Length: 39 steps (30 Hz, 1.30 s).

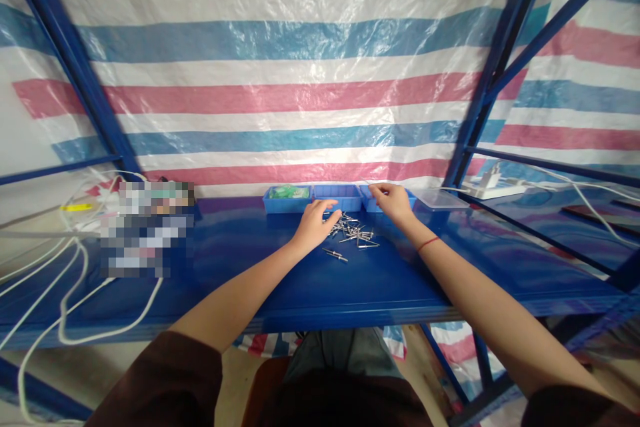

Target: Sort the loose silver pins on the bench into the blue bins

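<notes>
Silver blind rivets (356,233) lie in a loose pile on the blue tabletop, with a couple (336,255) apart from it towards me. My left hand (316,221) is at the pile's left edge, thumb and fingers apart, and hides part of it. Over the right blue bin (407,199), my right hand (394,201) is closed in a pinch. A thin pin sticks out at its fingertips, apparently a blind rivet. The middle blue bin (345,199) stands between the hands, beside the left blue bin (274,205) with green-tinted plastic bags (290,192) inside.
A clear plastic lid (441,199) lies right of the bins. White cables (85,267) run over the table's left side near a pixelated heap (150,227). At right is a white power strip (493,188). Blue metal posts (480,93) and a striped sheet (300,40) enclose the table.
</notes>
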{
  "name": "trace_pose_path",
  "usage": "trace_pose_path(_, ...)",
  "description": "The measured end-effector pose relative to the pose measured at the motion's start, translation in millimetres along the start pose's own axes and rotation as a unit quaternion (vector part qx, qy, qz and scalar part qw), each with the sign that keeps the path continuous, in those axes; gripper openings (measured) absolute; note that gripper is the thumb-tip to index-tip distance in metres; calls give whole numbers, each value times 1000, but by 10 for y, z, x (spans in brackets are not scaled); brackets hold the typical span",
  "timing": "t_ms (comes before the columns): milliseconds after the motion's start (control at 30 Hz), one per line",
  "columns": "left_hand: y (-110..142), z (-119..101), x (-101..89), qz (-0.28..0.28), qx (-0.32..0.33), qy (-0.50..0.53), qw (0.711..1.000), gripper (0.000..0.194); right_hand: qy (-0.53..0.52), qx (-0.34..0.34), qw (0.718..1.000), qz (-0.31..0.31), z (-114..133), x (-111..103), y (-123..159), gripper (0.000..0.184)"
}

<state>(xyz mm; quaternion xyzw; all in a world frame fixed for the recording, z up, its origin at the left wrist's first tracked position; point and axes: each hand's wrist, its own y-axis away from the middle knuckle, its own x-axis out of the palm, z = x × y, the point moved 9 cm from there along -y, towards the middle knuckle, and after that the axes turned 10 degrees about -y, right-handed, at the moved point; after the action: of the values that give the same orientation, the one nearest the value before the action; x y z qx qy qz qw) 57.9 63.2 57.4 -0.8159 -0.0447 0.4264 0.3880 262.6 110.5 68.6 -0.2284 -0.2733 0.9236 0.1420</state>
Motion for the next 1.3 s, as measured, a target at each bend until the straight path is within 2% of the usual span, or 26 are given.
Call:
trace_pose_path(100, 0, -1, 6, 1, 7, 7, 1000, 22, 88, 49, 994, -53, -184, -212, -61, 36)
trace_pose_path(200, -5, 1, 24, 9, 13, 4, 1000, 22, 157, 75, 984, -29, -244, -246, -78, 44)
trace_pose_path(233, -6, 4, 32, 12, 12, 2, 1000, 22, 167, 66, 984, 6, -226, -198, -80, 42)
trace_pose_path(300, -6, 12, 50, 19, 10, -1, 1000, 23, 165, 24, 977, 134, -153, 7, -45, 33)
trace_pose_path(400, -2, 19, 73, 26, 9, -2, 1000, 24, 142, -21, 926, 349, -80, 312, 163, 24)
trace_pose_path(467, 0, 30, 87, 30, 7, -3, 1000, 25, 139, -6, 894, 425, -114, 387, 281, 27)
trace_pose_path(567, 2, 46, 102, 33, 3, -1, 999, 25, 141, 26, 870, 471, -194, 431, 366, 31)
trace_pose_path(667, 2, 48, 113, 37, 2, 0, 999, 25, 132, 25, 868, 478, -217, 473, 384, 25)
trace_pose_path(800, 2, 29, 130, 51, 6, -3, 999, 24, 138, -10, 862, 488, -186, 547, 425, 12)
trace_pose_path(933, 2, -17, 124, 59, 22, -5, 998, 20, 162, -19, 865, 475, -163, 566, 444, 10)
trace_pose_path(1067, 17, -101, 126, 69, 54, 4, 996, 20, 85, -75, 902, 417, 121, 556, 412, 9)
trace_pose_path(1167, 31, -136, 146, 83, 67, 16, 994, 23, -5, -123, 915, 385, 410, 571, 431, 10)
trace_pose_path(1300, 28, -136, 144, 83, 71, 25, 994, 20, -96, -119, 936, 318, 600, 567, 413, 15)
